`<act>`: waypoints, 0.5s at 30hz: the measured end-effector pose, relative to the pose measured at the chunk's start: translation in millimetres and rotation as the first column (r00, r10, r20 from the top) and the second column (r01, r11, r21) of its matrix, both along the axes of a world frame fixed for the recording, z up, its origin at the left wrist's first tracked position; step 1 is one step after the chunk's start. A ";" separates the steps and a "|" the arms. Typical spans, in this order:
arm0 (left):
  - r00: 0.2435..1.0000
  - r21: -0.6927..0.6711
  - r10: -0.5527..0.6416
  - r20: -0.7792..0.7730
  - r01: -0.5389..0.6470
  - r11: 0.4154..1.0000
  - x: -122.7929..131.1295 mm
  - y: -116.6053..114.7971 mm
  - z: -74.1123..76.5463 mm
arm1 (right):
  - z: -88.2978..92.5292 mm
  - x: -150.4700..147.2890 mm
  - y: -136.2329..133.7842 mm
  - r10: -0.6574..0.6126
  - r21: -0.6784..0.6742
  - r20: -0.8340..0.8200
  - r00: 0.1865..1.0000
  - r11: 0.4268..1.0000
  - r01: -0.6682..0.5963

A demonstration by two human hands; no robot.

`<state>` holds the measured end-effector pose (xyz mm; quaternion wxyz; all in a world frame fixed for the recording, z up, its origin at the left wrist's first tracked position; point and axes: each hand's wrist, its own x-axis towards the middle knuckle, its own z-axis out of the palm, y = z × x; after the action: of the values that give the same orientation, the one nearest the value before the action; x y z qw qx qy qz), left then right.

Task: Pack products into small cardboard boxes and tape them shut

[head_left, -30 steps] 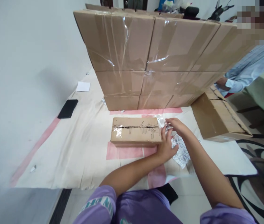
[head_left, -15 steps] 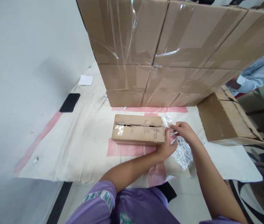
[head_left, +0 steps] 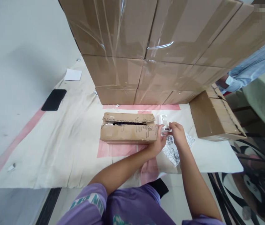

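A small cardboard box (head_left: pixel 129 133) with pen marks on its top lies on the cloth-covered table. Its top seam gapes, and something dark shows inside. My left hand (head_left: pixel 158 143) is at the box's right end, fingers closed on a shiny piece of clear tape (head_left: pixel 163 120). Close beside it, my right hand (head_left: pixel 178 133) pinches the same tape, which has a small dark mark between the fingertips. Partly under my hands lies a sheet of printed labels (head_left: pixel 171 153).
Behind the box rises a stack of taped cardboard boxes (head_left: pixel 118 73). Another carton (head_left: pixel 207 117) stands at the right, near a person's blue sleeve (head_left: pixel 249 70). A black phone (head_left: pixel 54 100) and a white paper (head_left: pixel 73 75) lie at the left by the wall.
The gap along the box's top seam has widened, with the rear flap raised. My hands remain at the box's right end with the clear tape. The whole view has shifted somewhat.
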<state>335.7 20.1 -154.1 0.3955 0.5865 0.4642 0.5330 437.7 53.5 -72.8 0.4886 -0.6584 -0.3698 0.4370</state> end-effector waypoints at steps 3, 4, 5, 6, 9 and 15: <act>1.000 0.008 -0.014 -0.011 0.014 1.000 0.6 -2.3 -2.7 | -4.3 -2.7 -8.8 -0.025 0.049 -0.058 0.998 0.998 0.028; 1.000 0.010 -0.017 -0.012 0.017 1.000 0.6 -3.0 -3.1 | -6.0 -3.7 -11.4 -0.038 0.065 -0.076 0.996 0.997 0.043; 1.000 0.012 -0.019 -0.013 0.019 1.000 0.6 -3.5 -3.3 | -8.0 -4.9 -13.8 -0.055 0.082 -0.094 0.994 0.995 0.063; 1.000 0.013 -0.021 -0.014 0.021 1.000 0.3 -3.6 -3.4 | -10.2 -6.3 -15.9 -0.076 0.101 -0.112 0.991 0.991 0.087; 0.999 0.015 -0.030 -0.018 0.030 0.999 -1.1 -3.0 -2.6 | -17.2 -12.6 -20.4 -0.154 0.151 -0.166 0.974 0.972 0.180; 0.999 0.023 -0.045 -0.029 0.045 0.999 -4.3 -2.7 0.2 | -28.3 -25.7 -24.1 -0.266 0.181 -0.235 0.935 0.933 0.311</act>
<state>331.3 17.4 -153.8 0.3937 0.6091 0.4502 0.5209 412.0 29.4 -101.1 0.6518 -0.6001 -0.2609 0.3834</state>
